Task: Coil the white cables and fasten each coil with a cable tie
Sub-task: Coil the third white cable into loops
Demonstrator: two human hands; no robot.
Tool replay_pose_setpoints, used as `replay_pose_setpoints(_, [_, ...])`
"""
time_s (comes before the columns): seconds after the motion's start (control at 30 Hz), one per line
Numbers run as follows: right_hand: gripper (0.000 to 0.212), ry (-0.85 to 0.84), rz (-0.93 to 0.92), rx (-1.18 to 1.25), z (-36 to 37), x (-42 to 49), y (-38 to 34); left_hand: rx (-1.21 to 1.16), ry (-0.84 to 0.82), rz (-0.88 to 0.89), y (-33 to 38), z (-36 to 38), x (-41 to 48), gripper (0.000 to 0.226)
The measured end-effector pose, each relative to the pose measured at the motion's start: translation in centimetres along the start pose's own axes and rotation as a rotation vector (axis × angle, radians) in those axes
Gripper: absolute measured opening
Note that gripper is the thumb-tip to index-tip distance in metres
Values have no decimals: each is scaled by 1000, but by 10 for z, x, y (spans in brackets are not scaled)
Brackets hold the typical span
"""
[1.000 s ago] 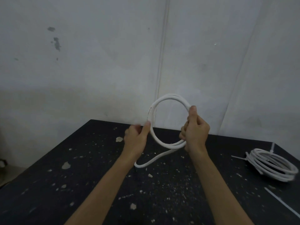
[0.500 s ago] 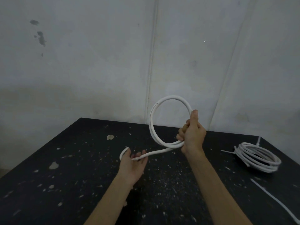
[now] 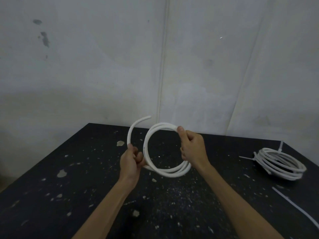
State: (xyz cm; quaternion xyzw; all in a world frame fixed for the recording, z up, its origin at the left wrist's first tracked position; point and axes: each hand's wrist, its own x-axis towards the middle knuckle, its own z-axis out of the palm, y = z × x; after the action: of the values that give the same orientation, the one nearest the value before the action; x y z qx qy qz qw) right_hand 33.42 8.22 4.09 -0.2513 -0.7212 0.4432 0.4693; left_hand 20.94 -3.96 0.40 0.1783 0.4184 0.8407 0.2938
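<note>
White cable [image 3: 170,171], part-coiled: right hand [image 3: 192,148] fingers grip loops, left hand [image 3: 132,161] fingers grip tail, above counter [image 3: 69,187].

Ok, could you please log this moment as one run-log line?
stage: coiling | right hand: grips coil | left hand: holds loose tail | tied coil: on table, right side | spare cable tie: near table's right edge

**Bare Hands, Bare Forearms**

The left hand [image 3: 132,162] and right hand [image 3: 193,149] were bare. The left forearm [image 3: 110,204] and right forearm [image 3: 229,197] showed only skin from wrist to the view's lower edge. The right thumbnail [image 3: 180,129] was short.
</note>
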Motion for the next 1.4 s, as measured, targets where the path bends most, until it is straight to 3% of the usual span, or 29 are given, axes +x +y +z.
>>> replay_pose_setpoints(0.17, [48,-135,51,-63,5,-3,4,309,-124,-19,1,-10,1,66])
replay_pose_setpoints(0.33, [48,-177,81,-56,6,-2,4,518,-244,0,9,-14,3,55])
replay_pose_setpoints(0.5, [48,-10,232,238,4,-8,-4,650,-234,82,28,-15,5,41])
replay_pose_setpoints(0.6, [48,94,240,278,3,-8,-5,786,-252,103,34,-18,6,33])
replay_pose_setpoints(0.73, [50,138,148,206,6,-13,0,644,-358,141,25,-20,3,28])
replay_pose_setpoints(0.97, [54,-23,-67,-65,2,-13,15,393,-488,-32,17,-18,-3,39])
replay_pose_setpoints(1.13, [49,-107,-153,-119,2,-12,8,380,-501,65,6,-20,-9,48])
replay_pose_setpoints(1.4, [53,-296,-131,-90,7,-18,13,524,-444,-53,13,-18,-15,69])
